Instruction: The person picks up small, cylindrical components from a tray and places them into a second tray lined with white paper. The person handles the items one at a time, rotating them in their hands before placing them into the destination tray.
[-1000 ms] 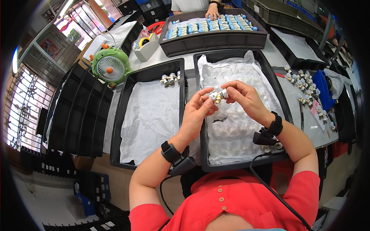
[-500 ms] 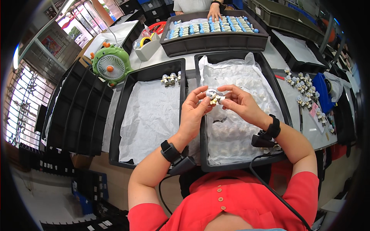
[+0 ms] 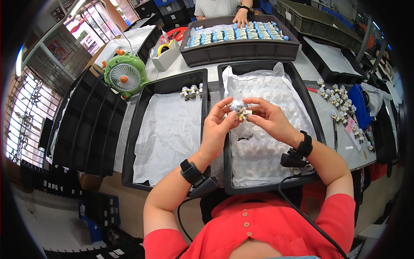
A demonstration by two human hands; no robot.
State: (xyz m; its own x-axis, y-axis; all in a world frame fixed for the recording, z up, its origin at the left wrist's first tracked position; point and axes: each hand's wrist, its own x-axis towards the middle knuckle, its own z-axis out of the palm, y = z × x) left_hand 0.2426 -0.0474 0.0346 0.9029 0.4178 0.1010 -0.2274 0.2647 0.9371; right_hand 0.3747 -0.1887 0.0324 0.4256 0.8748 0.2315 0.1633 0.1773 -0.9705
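A small white, grey and yellow figurine [image 3: 238, 106] is held up between my two hands, above the upper left part of the right paper-lined tray [image 3: 319, 129]. My left hand [image 3: 219, 118] pinches its left side between thumb and fingers. On the other side, my right hand [image 3: 267, 116] grips it with thumb and forefinger. Fingertips cover part of the figurine, so its finer details are hidden. Beside my left hand stands the left black tray [image 3: 129, 159], lined with white paper, with several similar figurines [image 3: 190, 91] in its upper right corner.
More figurines [image 3: 340, 101] lie loose on the table at the right, by a blue bin [image 3: 360, 103]. A green fan [image 3: 125, 74] stands at the left. Across the table, another person's hand [image 3: 241, 17] rests at a large tray [image 3: 241, 54] of blue-and-white pieces.
The figurine has turned slightly in my fingers, its rounded grey-white top now facing me more. Both hands stay in nearly the same place.
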